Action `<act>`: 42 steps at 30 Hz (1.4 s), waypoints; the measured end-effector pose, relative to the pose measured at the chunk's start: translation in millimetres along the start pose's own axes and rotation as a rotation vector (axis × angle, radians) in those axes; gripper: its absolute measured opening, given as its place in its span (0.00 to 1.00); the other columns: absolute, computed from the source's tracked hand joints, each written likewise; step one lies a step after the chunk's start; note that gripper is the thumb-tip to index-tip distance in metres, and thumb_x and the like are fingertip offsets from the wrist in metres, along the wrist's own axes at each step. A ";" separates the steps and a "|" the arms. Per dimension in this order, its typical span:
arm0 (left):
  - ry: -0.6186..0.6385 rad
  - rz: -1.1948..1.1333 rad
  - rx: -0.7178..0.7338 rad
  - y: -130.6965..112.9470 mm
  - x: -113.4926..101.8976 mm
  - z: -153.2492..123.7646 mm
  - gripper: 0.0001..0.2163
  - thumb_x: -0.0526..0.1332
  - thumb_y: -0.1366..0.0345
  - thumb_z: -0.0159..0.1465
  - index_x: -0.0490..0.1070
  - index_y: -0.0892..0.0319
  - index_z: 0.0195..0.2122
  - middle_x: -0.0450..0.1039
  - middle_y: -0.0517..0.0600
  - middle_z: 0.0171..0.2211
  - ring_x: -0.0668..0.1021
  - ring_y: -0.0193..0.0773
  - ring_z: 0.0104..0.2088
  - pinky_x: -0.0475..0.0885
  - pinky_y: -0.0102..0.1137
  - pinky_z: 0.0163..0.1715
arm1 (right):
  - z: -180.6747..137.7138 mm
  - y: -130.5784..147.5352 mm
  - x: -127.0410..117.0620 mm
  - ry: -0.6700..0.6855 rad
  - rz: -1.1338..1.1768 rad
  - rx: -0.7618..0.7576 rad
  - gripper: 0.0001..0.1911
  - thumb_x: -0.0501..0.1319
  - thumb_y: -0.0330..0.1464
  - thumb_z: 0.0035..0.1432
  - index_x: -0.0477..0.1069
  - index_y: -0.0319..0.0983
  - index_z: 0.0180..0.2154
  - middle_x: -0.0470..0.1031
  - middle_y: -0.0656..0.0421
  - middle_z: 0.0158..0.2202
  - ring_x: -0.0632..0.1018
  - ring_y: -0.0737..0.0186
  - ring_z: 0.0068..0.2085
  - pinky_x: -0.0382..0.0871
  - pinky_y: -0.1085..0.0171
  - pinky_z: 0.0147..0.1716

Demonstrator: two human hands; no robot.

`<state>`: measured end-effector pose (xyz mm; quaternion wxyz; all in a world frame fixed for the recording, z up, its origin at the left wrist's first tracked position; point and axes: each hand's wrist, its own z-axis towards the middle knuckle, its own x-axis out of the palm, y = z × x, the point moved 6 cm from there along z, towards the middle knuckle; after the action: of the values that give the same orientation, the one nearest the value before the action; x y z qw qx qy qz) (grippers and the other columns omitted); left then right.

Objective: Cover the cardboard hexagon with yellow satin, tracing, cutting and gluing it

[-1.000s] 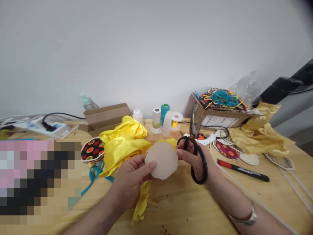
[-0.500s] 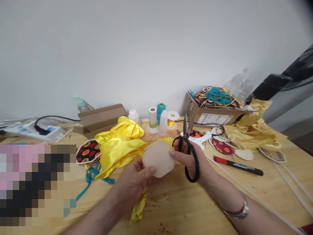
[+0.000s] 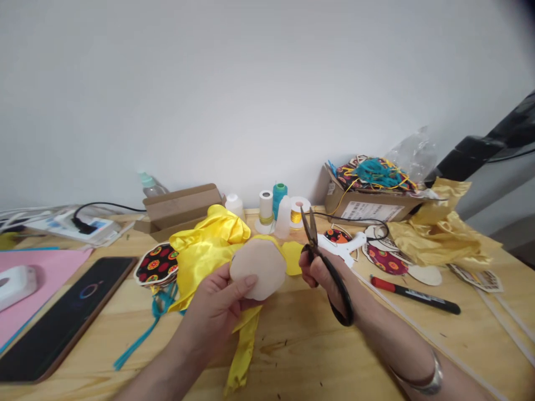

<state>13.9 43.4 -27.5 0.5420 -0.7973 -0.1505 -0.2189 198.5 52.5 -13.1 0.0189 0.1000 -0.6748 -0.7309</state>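
Observation:
My left hand (image 3: 221,301) pinches a pale, rounded flat piece (image 3: 259,266), thumb on its face. Yellow satin fabric (image 3: 204,245) lies beside and behind it, and a yellow strip (image 3: 242,356) hangs below. Behind the piece's right edge shows a small yellow scrap (image 3: 293,257); whether it is joined to the rest I cannot tell. My right hand (image 3: 324,273) is closed round black-handled scissors (image 3: 311,234), blades pointing up and slightly parted, to the right of the pale piece and apart from it.
Thread spools (image 3: 279,197) and a white bottle (image 3: 284,217) stand by the wall. A white glue gun (image 3: 345,245), a black marker with red cap (image 3: 413,295) and gold fabric (image 3: 434,234) lie right. A filled cardboard box (image 3: 371,203) sits behind. At left are a phone (image 3: 67,317) and patterned pieces (image 3: 156,264).
My right hand, with the scissors, has let go of the pale piece's edge and moved a little away to the right. The left hand still holds the piece.

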 end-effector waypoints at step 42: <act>-0.015 -0.002 0.034 -4.9 -1.5 0.1 0.10 0.71 0.71 0.52 0.80 0.59 0.37 0.82 0.52 0.36 0.82 0.40 0.34 0.79 0.30 0.30 | -14.9 16.7 21.0 0.343 -0.392 0.036 0.26 0.50 0.55 0.61 0.56 0.41 0.25 0.58 0.62 0.24 0.60 0.65 0.27 0.53 0.65 0.26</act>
<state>10.3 45.3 -24.4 0.5541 -0.7894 -0.1591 -0.2107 178.7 32.9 -0.1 -0.0108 0.3514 -0.6424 -0.6809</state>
